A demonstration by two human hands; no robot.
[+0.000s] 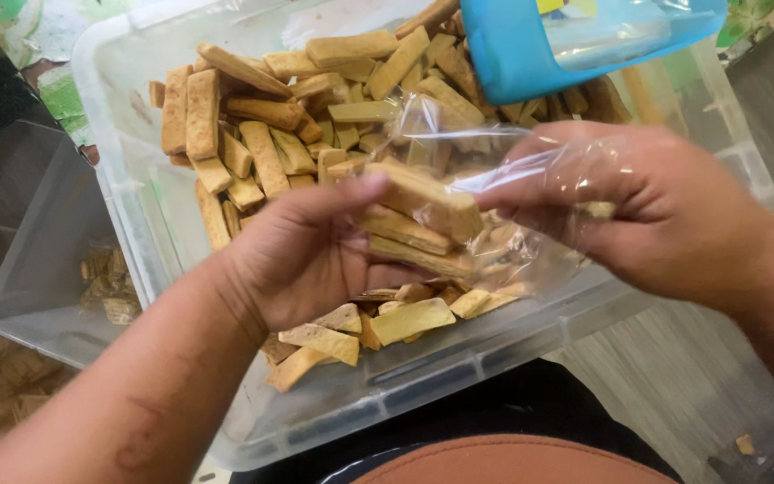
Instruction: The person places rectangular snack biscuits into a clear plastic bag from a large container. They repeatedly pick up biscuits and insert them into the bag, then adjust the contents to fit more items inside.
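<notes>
Clutching several tan biscuit sticks, left hand feeds them into a clear bag pinched open by right hand, over the heaped plastic tub; blue scoop near its far edge.

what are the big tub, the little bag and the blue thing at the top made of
Big tub: looks like translucent, semi-gloss rigid plastic; the surroundings show dimly through its walls.
Little bag: thin clear plastic film, glossy and crinkled, with the tan sticks visible through it. The left hand and right hand hold it.
Blue thing: seemingly smooth, opaque moulded plastic; only part shows.
</notes>
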